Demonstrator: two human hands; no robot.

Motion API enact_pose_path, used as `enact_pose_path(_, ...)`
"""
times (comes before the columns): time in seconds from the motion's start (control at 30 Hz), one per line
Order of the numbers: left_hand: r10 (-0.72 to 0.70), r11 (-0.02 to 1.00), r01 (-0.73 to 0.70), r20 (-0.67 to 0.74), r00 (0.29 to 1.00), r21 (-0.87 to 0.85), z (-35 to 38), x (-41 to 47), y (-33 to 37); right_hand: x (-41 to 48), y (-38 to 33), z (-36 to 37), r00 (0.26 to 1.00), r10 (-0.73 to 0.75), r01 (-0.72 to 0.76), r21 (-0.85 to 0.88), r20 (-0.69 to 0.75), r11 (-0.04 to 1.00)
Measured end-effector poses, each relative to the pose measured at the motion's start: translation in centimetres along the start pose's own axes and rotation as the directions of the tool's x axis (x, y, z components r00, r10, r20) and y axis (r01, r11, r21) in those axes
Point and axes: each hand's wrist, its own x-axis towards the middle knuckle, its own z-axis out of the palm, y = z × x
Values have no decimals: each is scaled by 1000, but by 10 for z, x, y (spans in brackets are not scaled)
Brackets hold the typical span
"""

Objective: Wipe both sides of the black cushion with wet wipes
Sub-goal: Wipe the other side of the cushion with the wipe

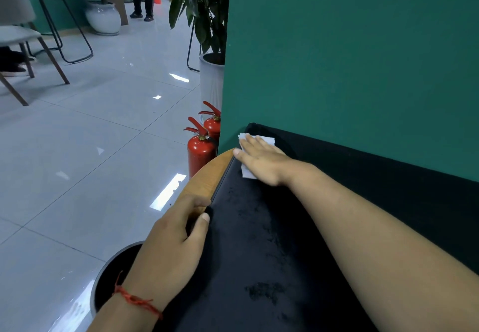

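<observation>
A curved orange-brown wooden bench top carries a flat black velvety cushion, its left rim bare.

Two red fire extinguishers on grey tiled floor, potted plant, chair, green wall

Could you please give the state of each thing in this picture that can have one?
black cushion: lies flat on the wooden bench, against the green wall.
wet wipe: spread flat on the cushion's far end, under the right hand.
right hand: fingers straight, presses the wipe.
left hand: grips the cushion's edge, thumb on top.
fire extinguishers: two, upright on the floor.
bin: open on top.
</observation>
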Motion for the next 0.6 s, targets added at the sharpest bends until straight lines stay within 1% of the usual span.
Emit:
enact_pose_path(0.1,3,999,-4,11,1000,43,2,2,-5,26,4,-9,999,29,-30,-22,-39,999)
enact_pose_path(0.2,37,994,-37,7,999,99,4,3,-6,41,7,-13,991,88,-88,-1,-99,996)
enact_pose_path(0.33,69,985,-69,5,998,156,6,7,-7,49,9,-6,980,97,-105,-40,-174,994)
enact_pose_path(0.6,78,980,-80,22,997,180,9,9,-5,25,7,5,987,46,-60,-92,-154,994)
